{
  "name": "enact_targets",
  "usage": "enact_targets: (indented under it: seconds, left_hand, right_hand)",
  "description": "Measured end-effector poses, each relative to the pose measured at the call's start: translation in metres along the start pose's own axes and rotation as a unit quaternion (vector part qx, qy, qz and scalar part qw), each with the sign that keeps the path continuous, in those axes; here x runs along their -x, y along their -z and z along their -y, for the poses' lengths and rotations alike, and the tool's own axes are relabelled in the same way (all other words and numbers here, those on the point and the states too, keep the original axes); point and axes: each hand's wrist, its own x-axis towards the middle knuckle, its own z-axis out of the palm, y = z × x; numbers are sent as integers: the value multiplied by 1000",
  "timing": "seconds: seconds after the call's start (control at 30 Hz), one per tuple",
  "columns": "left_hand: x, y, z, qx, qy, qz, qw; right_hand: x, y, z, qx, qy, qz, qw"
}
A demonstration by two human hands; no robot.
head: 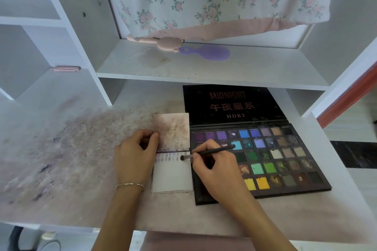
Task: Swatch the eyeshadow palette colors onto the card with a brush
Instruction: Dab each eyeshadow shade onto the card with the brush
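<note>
— Forearms come up from six o'clock: what are the hands doing?

— Her left hand (135, 154), bracelet (130, 185) at the wrist, has its fingers curled on the left edge of the stained upper card (171, 130), pinning it. Her right hand (212, 166) pinches the brush (206, 153); its dark tip touches the white card (172, 177) near that card's upper right corner.

— Where's the palette?

— The eyeshadow palette (271, 161) lies open at three o'clock of the card, touching or just beside it, with its lid flat at twelve.

— How far along?

— Early, I'd judge. One row of faint purple swatches (166, 157) runs along the card's top edge, and the brush is at its right end. Below it the card is bare, and the blues, greens, yellows and browns show no marks on it. Loose powder smudges the desk (71, 149) at nine o'clock.
</note>
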Motion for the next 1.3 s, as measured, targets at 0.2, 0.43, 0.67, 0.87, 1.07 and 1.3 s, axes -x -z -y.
enact_targets:
  seconds: [0.2, 0.43, 0.67, 0.87, 1.07, 1.3]
  left_hand:
    - [0, 0, 1, -8, -11, -1, 1000]
    - [0, 0, 2, -7, -14, -7, 1000]
    - [0, 0, 2, 1, -13, -4, 1000]
    - [0, 0, 2, -4, -13, -1, 1000]
    - [-1, 0, 2, -9, -13, -1, 1000]
    - [-1, -1, 2, -5, -12, -2, 1000]
  right_hand:
    - [1, -1, -1, 6, 6, -2, 1000]
    - [0, -1, -1, 4, 11, -5, 1000]
    - [-1, -1, -1, 3, 17, -5, 1000]
    - [0, 0, -1, -2, 10, 0, 1000]
    - [-1, 0, 0, 5, 8, 2, 1000]
    - [0, 0, -2, 9, 8, 2, 1000]
